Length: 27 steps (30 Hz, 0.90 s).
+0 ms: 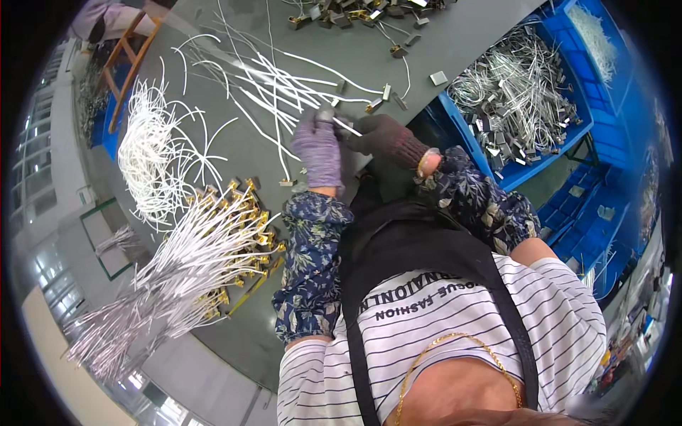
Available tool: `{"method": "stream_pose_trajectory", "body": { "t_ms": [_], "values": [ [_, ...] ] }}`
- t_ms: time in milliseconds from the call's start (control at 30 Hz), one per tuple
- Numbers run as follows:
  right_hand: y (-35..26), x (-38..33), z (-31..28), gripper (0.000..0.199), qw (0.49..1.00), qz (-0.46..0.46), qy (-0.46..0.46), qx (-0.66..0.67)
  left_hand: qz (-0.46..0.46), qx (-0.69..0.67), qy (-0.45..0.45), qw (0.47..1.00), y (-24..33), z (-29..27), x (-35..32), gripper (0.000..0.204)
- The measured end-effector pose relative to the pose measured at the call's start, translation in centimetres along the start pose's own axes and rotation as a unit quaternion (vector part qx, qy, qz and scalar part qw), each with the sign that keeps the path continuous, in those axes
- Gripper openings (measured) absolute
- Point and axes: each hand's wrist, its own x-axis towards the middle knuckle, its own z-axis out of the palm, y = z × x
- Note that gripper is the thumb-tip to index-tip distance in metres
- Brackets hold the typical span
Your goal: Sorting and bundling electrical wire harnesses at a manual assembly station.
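Note:
My left hand (318, 150), in a purple knit glove, pinches a small metal piece with a white wire (284, 145) hanging from it, over the grey table (234, 334). My right hand (387, 138), in a dark glove, holds the end of a short white wire (348, 127) and meets the left hand at that piece. Both forearms wear blue flowered sleeve covers. Loose white wires (263, 78) spread on the table just beyond the hands.
A bundle of white wires with brass-coloured ends (213, 248) lies at my left, a tangle of curled white wires (153, 153) farther out. A blue bin (575, 135) of wired metal parts stands at the right. Small metal pieces (355, 14) lie at the far edge.

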Motion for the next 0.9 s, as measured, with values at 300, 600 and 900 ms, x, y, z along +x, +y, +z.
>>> {"method": "stream_pose_trajectory", "body": {
  "t_ms": [300, 600, 900],
  "values": [
    [1.9, -0.2, -3.0, 0.063, 0.959, -0.133, 0.177, -0.177, -0.094, 0.036, 0.047, 0.994, 0.0, -7.5, 10.0, 0.030],
    [7.1, 3.1, -7.7, 0.044, 0.869, -0.171, 0.204, -0.418, -0.149, 0.023, 0.234, 0.960, -7.6, -19.9, 10.2, 0.022],
    [4.3, 10.5, -11.2, 0.031, 0.826, -0.161, 0.352, -0.411, -0.207, 0.502, 0.275, 0.794, -3.3, -21.6, 15.7, 0.049]
  ]
}}
